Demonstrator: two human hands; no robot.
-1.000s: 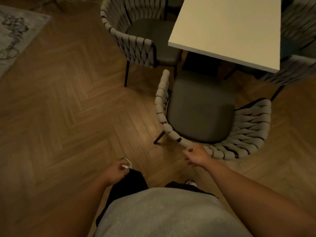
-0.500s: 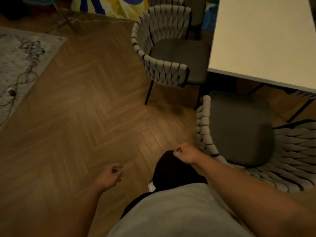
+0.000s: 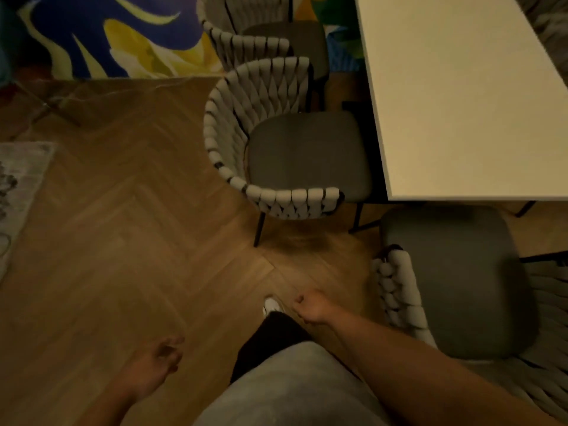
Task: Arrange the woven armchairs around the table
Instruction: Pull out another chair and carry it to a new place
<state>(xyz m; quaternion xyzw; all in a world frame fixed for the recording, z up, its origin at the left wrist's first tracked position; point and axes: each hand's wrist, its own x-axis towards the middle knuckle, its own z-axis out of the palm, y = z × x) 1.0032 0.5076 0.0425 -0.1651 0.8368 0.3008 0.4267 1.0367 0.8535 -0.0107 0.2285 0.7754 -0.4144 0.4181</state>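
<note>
The right hand [image 3: 311,309] is at lower centre of the frame, its fingers curled into a fist with nothing in them. It hangs over the floor, close to the woven rim of the nearest armchair [image 3: 397,292] but apart from it. The left hand [image 3: 156,361], at lower left, is blurred. Its fingers look loosely bent and it holds nothing.

Between the two forearms are a grey shirt [image 3: 292,390], a dark trouser leg [image 3: 270,339] and the toe of a white shoe [image 3: 271,304] on the herringbone wood floor [image 3: 123,241].

The nearest armchair fills the lower right. Its dark seat faces the short end of the white tabletop [image 3: 461,87], with the front edge of the seat at the tabletop's edge. A second armchair [image 3: 246,118] stands at centre frame along the tabletop's long left side, its seat drawn up just beside that edge and its woven back toward the open floor. A third armchair [image 3: 255,41] stands behind it at the top of the frame, on the same side. A blurred bit of woven chair back [image 3: 550,23] shows in the upper right corner.

A pale patterned rug [image 3: 18,186] lies at the left edge, and a bright blue and yellow patterned surface [image 3: 107,35] fills the upper left.
</note>
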